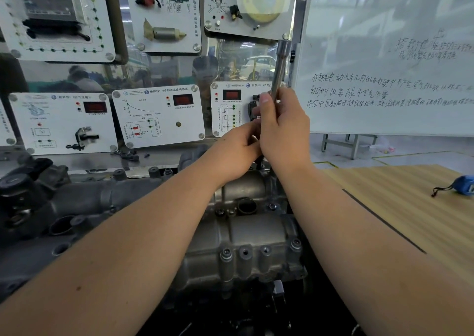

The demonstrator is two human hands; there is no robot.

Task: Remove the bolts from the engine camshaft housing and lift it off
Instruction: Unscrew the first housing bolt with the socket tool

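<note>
Camshaft housing: ribbed grey cast metal.

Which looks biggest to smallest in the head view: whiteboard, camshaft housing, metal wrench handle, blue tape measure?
1. Whiteboard
2. Camshaft housing, though nearer the camera
3. Metal wrench handle
4. Blue tape measure, cut off by the frame edge

One head-worn wide-angle view looks forward and slightly down along both forearms. The right hand and left hand sit near the frame's centre, close to the lens. Below the grip lies the engine housing; beyond it stand the wall panels; to its right, a whiteboard.
</note>
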